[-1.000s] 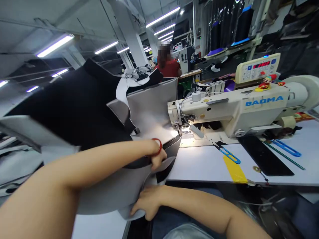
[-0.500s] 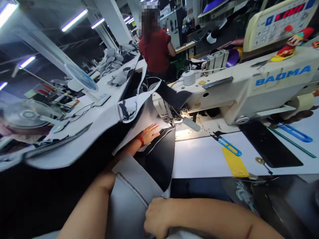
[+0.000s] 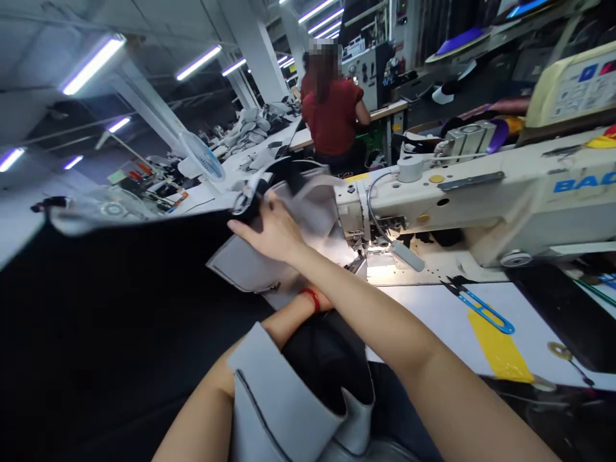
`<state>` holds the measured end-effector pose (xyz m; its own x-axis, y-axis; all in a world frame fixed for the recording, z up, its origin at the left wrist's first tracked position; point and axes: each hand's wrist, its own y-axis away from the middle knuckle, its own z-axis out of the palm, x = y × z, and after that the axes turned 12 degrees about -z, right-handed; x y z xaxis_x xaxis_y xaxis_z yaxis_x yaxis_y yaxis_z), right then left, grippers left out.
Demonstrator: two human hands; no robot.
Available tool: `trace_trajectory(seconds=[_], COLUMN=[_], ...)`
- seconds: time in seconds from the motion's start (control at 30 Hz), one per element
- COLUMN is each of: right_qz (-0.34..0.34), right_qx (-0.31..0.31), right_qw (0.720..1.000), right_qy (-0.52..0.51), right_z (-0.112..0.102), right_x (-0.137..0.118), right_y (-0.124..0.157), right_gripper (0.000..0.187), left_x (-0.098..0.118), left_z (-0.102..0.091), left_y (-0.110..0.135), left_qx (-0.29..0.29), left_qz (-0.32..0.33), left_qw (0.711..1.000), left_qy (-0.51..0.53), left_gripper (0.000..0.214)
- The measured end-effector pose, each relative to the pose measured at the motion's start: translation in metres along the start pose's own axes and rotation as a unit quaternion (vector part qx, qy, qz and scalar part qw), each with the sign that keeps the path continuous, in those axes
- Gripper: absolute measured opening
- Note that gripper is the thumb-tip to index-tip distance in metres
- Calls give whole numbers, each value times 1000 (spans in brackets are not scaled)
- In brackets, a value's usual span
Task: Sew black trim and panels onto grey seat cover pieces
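Note:
A grey and black garment (image 3: 269, 398) lies over my lap and spreads left across the table. My right hand (image 3: 269, 231) reaches across to the left of the needle and grips a raised grey fold of that garment (image 3: 308, 212), fingers closed on it. My left forearm passes under the right arm. A red band sits at the left wrist (image 3: 312, 298), and the left hand itself is hidden behind my right arm. The cream sewing machine (image 3: 481, 192) stands just right of both hands, its lamp lighting the needle plate (image 3: 380, 266).
Blue thread snips (image 3: 476, 307) and a yellow strip (image 3: 500, 346) lie on the white table to the right. A black mat (image 3: 553, 314) sits under the machine arm. A person in a red top (image 3: 334, 119) works at the bench behind. A small fan (image 3: 202, 157) stands at left.
My right hand left the cloth at my lap and reached forward over my left arm to grip the grey fold by the needle. My left hand, flat on the cloth before, is now covered.

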<state>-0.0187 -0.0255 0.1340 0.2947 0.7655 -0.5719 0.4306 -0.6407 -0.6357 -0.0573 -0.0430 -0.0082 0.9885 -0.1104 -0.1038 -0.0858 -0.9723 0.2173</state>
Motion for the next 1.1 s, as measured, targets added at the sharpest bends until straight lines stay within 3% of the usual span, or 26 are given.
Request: trace_trajectory(seconds=[0.1,0.2,0.27,0.33,0.4,0.47,0.53,0.57,0.63,0.7,0.77,0.87,0.93,1.03,1.1], right_qz=[-88,-147,-128,-133,-192,-252,-241,-216,-173,-158,-175,-210,-212,-162,-110], right_qx=[-164,-378,-445,-382,-223,-55,44,33,-84,-215,-284,-296,-269,-244,-284], right_qw=[982,914,886,910,942,949,960,972,981,962,937,917,916,931,937], right_qy=[5,19,-21,-95,-163,-179,-137,-92,1,63,99,166,208,218,170], right_z=[37,63,69,65,53,34,14,4,-13,-22,-24,-14,-5,4,2], right_x=[-25,-42,-42,-31,-10,18,50,65,92,112,124,137,142,144,146], right_y=[-5,27,55,87,123,162,198,212,227,227,216,195,184,174,171], right_gripper=[55,40,36,34,34,37,43,47,54,58,53,28,29,34,28], left_x=[14,31,40,42,37,27,18,16,20,31,45,54,49,39,37], left_z=[2,7,7,1,-12,-30,-45,-49,-52,-46,-37,-30,-32,-43,-50], left_y=[12,18,21,22,21,17,11,8,1,-6,-14,-29,-41,-58,-64], left_qx=[5,-23,-26,-23,-36,-61,-79,-79,-68,-42,-20,-30,-55,-92,-109], left_qz=[-42,-50,-49,-48,-35,-14,-1,0,-4,0,9,8,13,42,71], left_qw=[999,996,993,989,989,990,989,989,989,990,992,994,994,990,983], left_qy=[-25,-73,-107,-136,-137,-128,-124,-127,-134,-131,-120,-102,-93,-96,-127], left_gripper=[57,57,54,53,53,51,44,40,40,48,49,43,42,40,41])
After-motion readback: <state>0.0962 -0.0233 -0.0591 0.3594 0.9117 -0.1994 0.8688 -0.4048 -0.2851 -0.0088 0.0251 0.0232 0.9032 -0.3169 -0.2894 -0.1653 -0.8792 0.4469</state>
